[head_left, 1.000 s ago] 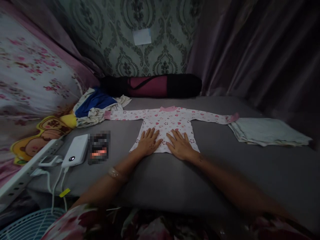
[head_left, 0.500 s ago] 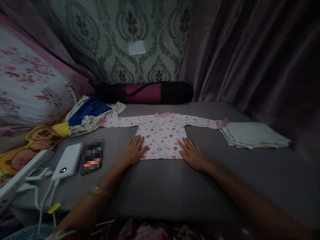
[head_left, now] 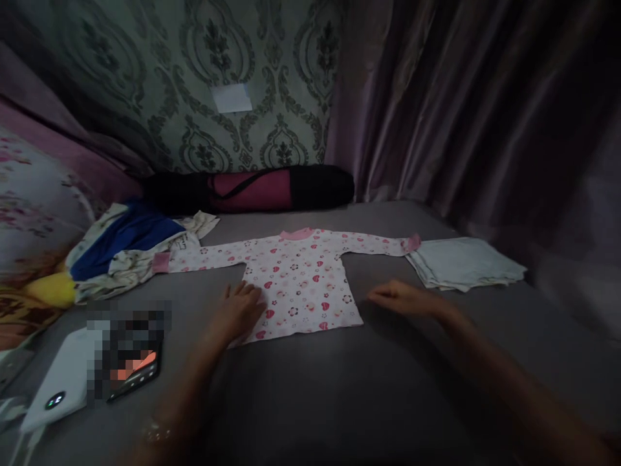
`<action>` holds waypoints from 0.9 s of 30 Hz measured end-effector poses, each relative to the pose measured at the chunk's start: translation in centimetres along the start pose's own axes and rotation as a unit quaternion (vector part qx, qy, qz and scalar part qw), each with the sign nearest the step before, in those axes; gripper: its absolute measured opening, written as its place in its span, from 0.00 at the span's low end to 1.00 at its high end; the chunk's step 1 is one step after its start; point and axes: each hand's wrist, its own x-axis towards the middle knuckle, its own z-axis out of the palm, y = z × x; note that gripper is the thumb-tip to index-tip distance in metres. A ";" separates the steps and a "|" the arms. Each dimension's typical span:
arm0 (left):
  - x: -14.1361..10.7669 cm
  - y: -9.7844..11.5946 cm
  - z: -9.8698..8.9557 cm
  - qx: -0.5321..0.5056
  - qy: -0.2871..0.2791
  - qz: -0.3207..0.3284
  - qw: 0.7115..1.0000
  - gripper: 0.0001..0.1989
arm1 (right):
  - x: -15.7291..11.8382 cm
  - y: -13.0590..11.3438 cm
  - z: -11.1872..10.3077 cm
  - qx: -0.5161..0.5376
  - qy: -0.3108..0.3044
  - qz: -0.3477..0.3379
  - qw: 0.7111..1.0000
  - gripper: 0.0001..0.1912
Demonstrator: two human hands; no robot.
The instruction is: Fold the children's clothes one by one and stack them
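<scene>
A small white long-sleeved shirt with pink and red hearts, flowers and a pink collar lies spread flat, sleeves stretched out to both sides. On its left side edge rests my left hand, the fingers slightly bent and a little apart over the cloth; it holds nothing that I can see. My right hand hovers just right of the shirt's body, apart from it, with fingers drawn together and nothing visible in them. The right cuff touches or slightly overlaps a stack of folded pale cloth.
A grey sheet covers the bed-like surface. Crumpled blue and white clothes lie at left under the shirt's left cuff. Nearer stand a white power bank with cables and a partly blurred phone. A long black and maroon bag lies along the wall.
My right hand has come off the shirt's right edge, moved right and closed its fingers. The left hand stays at the left edge, its fingers more bent. The view has turned right.
</scene>
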 end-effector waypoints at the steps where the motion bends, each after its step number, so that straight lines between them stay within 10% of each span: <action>1: 0.6 0.7 -0.6 -0.012 0.012 0.015 1.000 0.17 | 0.7 0.0 -1.2 0.020 0.007 0.011 1.000 0.21; 5: 3.3 4.7 -1.7 -0.077 0.035 0.059 0.995 0.16 | 4.1 1.0 -5.5 0.088 0.182 0.085 0.976 0.19; 10: 5.0 8.9 0.0 -0.107 0.056 0.101 0.988 0.18 | 7.3 4.2 -8.3 0.027 0.436 0.301 0.848 0.18; 19: 4.6 9.7 1.7 -0.122 0.056 0.067 0.989 0.22 | 9.2 8.8 -6.3 -0.015 0.466 0.503 0.727 0.26; 27: 4.8 9.3 1.9 -0.144 0.070 0.079 0.984 0.21 | 10.1 11.5 -6.2 -0.035 0.474 0.508 0.719 0.23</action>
